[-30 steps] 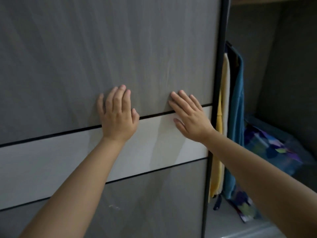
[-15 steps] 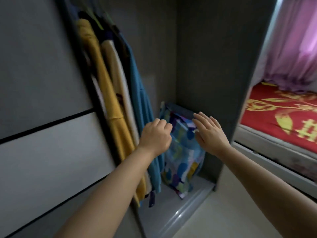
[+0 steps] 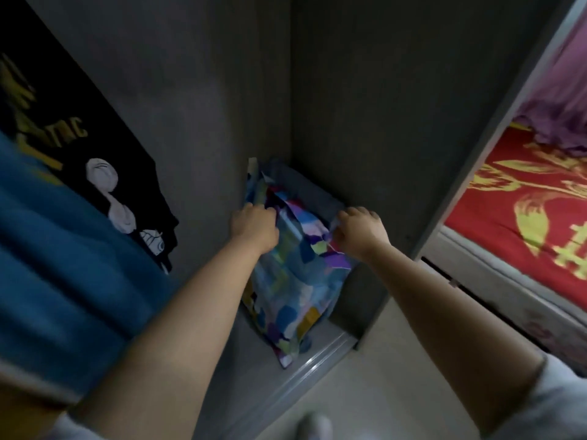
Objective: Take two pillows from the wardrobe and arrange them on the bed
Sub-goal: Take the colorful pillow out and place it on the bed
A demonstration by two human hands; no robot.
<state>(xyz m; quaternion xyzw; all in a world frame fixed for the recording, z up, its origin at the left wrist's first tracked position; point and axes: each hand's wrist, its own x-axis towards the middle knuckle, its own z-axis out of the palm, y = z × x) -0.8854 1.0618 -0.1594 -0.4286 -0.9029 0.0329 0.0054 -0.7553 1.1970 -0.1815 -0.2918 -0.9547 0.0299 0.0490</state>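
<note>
A pillow (image 3: 293,290) in a blue, purple and yellow patchwork cover stands on edge on the floor of the open wardrobe (image 3: 365,106), leaning into the back right corner. A plain blue-grey pillow (image 3: 305,185) shows behind it. My left hand (image 3: 252,228) is closed on the patchwork pillow's upper left edge. My right hand (image 3: 359,231) is closed on its upper right corner, bunching the cover. The bed (image 3: 524,217), with a red and yellow cover, lies to the right of the wardrobe.
Hanging clothes fill the left: a blue garment (image 3: 63,265) and a black printed T-shirt (image 3: 104,160). The wardrobe's grey sill and door track (image 3: 317,363) run along the bottom. Purple curtain fabric (image 3: 565,100) hangs over the bed. Pale floor (image 3: 365,392) lies between wardrobe and bed.
Both hands left the sliding door, which moved aside and exposed the wardrobe. They reached in and down and have closed on the patchwork pillow's top. My view has moved closer.
</note>
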